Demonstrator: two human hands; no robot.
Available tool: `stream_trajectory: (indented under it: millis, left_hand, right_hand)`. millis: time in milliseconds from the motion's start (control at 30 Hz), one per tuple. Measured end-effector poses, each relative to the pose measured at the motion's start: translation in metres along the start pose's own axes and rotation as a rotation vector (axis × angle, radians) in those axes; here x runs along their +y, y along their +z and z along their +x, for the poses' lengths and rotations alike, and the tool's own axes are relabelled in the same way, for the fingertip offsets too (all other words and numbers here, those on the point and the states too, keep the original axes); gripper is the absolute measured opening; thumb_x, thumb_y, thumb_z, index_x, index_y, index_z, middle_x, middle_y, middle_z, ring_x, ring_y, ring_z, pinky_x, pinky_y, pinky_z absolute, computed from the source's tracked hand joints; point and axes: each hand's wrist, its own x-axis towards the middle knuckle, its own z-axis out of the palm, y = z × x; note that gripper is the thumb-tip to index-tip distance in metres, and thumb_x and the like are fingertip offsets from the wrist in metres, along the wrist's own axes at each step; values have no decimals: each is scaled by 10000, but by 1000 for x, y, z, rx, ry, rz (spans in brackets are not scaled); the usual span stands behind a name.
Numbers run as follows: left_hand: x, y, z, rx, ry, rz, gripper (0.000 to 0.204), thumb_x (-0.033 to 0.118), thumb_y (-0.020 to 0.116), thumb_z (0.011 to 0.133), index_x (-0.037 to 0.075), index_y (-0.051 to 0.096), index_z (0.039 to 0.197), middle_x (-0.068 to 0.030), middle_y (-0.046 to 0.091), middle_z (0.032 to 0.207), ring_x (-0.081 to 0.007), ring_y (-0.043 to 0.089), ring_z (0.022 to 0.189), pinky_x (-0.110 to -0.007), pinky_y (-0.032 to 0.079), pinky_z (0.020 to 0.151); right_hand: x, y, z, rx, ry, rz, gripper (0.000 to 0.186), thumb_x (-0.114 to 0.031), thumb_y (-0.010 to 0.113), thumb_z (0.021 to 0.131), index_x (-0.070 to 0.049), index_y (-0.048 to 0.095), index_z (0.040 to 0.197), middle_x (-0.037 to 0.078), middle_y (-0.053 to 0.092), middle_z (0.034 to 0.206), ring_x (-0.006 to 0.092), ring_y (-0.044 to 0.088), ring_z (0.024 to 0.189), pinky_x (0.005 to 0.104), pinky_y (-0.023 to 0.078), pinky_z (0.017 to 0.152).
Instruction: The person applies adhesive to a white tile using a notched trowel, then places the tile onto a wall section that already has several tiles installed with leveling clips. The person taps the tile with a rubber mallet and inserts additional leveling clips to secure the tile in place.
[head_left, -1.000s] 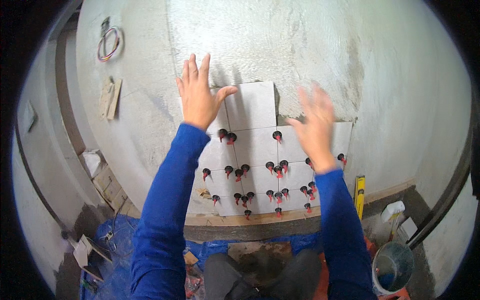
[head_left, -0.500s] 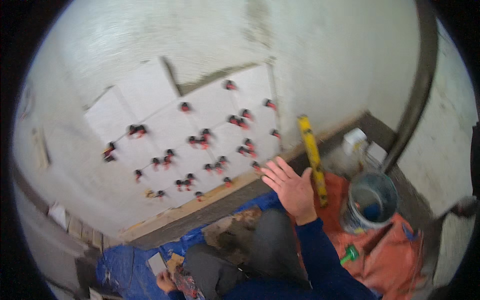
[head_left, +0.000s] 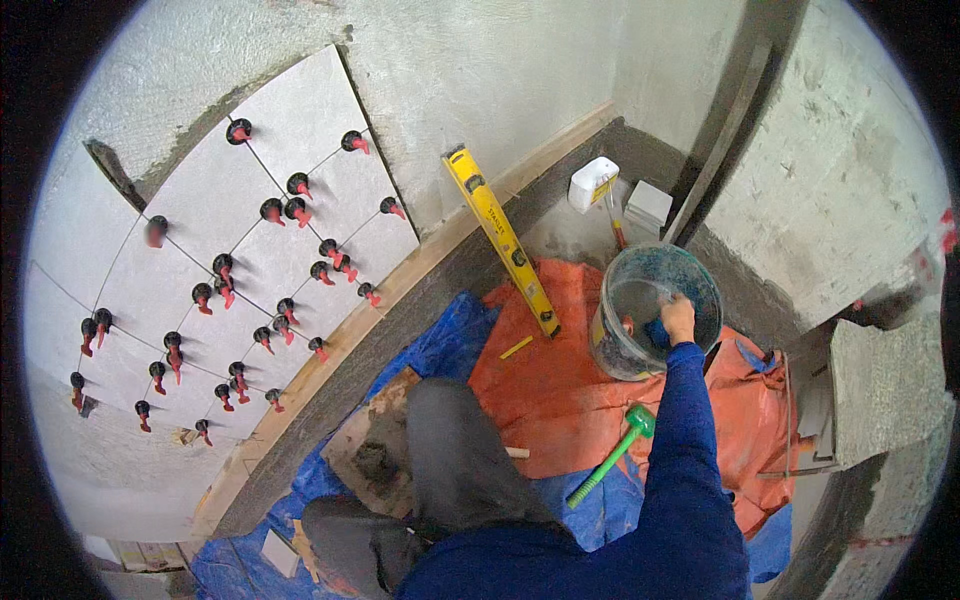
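Observation:
At the right, my right hand (head_left: 678, 320) reaches down into a grey bucket (head_left: 718, 290) with its fingers closed. Directly beside the fingers, inside the bucket, is a dark blue object (head_left: 657, 334) whose kind I cannot make out; whether the fingers grip it is partly hidden. A small reddish, pale-edged thing (head_left: 628, 325) also lies in the bucket. My left hand is out of sight. Large white tiles (head_left: 215, 245) cover the wall at the left, with black and red tile-levelling clips (head_left: 298, 210) along their joints.
A yellow spirit level (head_left: 505, 245) leans on the wooden batten (head_left: 445, 230). On the orange and blue tarps lies a green mallet (head_left: 615, 452). A white container (head_left: 593, 184) stands behind the bucket. A mortar-stained board (head_left: 370, 440) lies by my knee, and a rough slab (head_left: 890, 390) stands at the right.
My view has turned to the right. My right hand, spread open in the air before, has gone down into the bucket and closed. My left hand has left the view.

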Motion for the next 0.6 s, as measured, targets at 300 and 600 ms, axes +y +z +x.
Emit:
stream_trajectory:
  millis: [300,600]
  left_hand:
    - [91,-20,37,-35,259,-143,440,310,753,1026,-43,715,1285,-198,791,973,-253,745,759,-391,638,659]
    - [65,-40,-2,-83,38,15,470,386,677,1064,-49,750,1224,-180,801,1093,-309,775,841,-409,644,670]
  right_hand:
    - [57,69,17,5,-35,-592,455,-299,656,980,-65,706,1368,215,680,1415,427,670,1275,515,527,1096]
    - [98,114,53,-704,-64,-575,468,-240,594,983,-17,657,1389,288,627,1437,452,639,1295,548,507,1084]
